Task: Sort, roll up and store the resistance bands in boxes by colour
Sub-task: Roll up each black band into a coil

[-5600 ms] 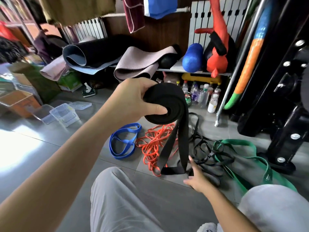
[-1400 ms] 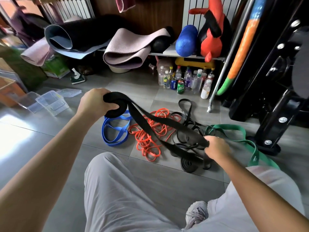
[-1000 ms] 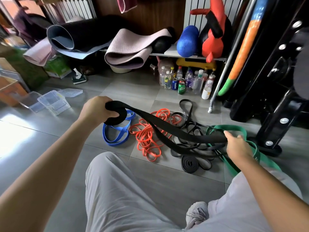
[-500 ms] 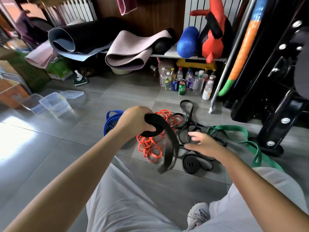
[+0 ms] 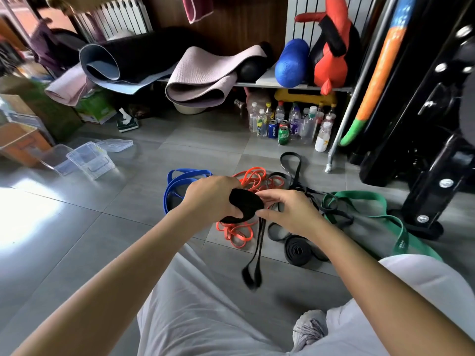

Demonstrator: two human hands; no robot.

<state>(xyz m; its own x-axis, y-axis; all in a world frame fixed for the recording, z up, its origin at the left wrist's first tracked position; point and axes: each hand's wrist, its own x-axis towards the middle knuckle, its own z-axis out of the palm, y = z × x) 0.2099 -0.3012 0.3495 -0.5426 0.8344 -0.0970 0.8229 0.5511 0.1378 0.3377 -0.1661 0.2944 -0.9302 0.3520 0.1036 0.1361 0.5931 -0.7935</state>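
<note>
- Left hand (image 5: 209, 199) grips the black roll (image 5: 244, 205); right hand (image 5: 289, 210) pinches its edge.
- Loose tail (image 5: 254, 255) hangs straight down beneath, nearer the right hand.

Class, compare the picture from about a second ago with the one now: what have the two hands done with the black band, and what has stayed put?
The right hand let go of the stretched band and came in to the roll held by the left hand. The loose tail now hangs down. The blue band, orange bands, green band and clear boxes lie unmoved.
</note>
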